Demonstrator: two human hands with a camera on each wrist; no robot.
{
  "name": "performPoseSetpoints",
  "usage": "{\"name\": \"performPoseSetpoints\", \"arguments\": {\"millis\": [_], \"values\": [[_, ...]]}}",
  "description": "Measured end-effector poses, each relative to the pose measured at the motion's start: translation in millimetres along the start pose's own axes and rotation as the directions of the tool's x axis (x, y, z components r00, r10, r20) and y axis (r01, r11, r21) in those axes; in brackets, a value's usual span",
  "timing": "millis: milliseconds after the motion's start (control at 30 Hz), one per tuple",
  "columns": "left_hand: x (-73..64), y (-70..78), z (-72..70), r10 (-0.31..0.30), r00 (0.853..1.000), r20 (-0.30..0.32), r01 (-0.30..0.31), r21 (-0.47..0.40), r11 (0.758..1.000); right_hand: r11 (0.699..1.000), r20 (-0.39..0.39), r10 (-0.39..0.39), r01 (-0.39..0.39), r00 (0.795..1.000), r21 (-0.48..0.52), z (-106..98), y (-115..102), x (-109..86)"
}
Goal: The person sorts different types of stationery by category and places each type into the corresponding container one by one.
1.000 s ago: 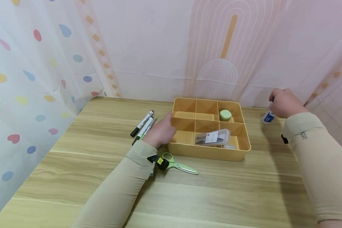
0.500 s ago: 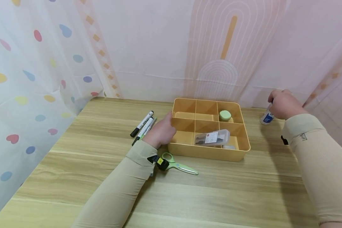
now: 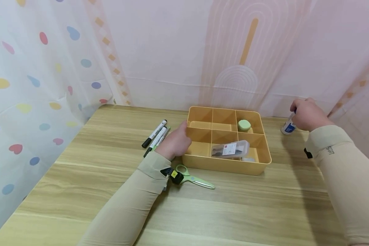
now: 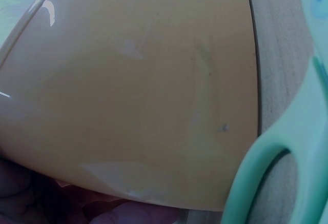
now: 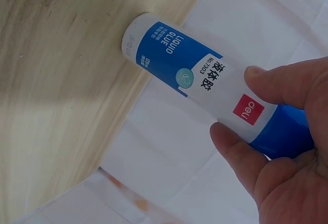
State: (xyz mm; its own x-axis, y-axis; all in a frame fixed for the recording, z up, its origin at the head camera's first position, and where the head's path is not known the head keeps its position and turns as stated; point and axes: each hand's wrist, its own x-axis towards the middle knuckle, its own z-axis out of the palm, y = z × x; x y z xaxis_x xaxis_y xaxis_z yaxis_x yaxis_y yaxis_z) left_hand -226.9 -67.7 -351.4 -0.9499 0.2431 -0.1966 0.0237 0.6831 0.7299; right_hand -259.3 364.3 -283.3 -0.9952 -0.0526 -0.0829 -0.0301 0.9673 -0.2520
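— Start with the big thing. What's anchoring the scene?

— The yellow organizer tray sitting on the wooden table. Everything else I'd place from it. Inside it, the far right compartment has a small green round case, and a clear plastic box lies across the near compartments.

— And the hands?

— The left hand is against the tray's left wall, thumb at the rim, fingers bent round the corner, so I'd call it a steadying hold on the tray. The right hand is well to the right of the tray, near the curtain, fingers and thumb pinched round a liquid glue bottle. The wrist view shows the grip at the blue cap end, with the base just off the wood or barely on it.

— If that bottle is headed for the tray, how should it go?

— My judgement: that grip is high, so the base can swing; lift it clear of the table edge first, then carry it over the tray's right wall, not through it. The far middle compartment looks free. Keep the left hand bracing so the tray doesn't skid.

— Anything smaller worth minding?

— Left of the tray, a few markers; just in front of its near left corner, green scissors. Neither lies in the bottle's path.
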Motion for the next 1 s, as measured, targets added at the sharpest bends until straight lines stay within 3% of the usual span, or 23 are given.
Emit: {"name": "performPoseSetpoints", "arguments": {"millis": [433, 1000], "values": [[2.6, -0.5, 1.1, 0.003, 1.000, 0.008, -0.003, -0.008, 1.000, 1.000, -0.057, -0.008, 0.009, 0.998, 0.020, -13, -14, -3.0], [3.6, 0.5, 2.6, -0.009, 1.000, 0.003, 0.009, 0.002, 1.000, 0.998, -0.152, -0.048, 0.052, 0.987, 0.022, -29, -59, -5.3]]}}
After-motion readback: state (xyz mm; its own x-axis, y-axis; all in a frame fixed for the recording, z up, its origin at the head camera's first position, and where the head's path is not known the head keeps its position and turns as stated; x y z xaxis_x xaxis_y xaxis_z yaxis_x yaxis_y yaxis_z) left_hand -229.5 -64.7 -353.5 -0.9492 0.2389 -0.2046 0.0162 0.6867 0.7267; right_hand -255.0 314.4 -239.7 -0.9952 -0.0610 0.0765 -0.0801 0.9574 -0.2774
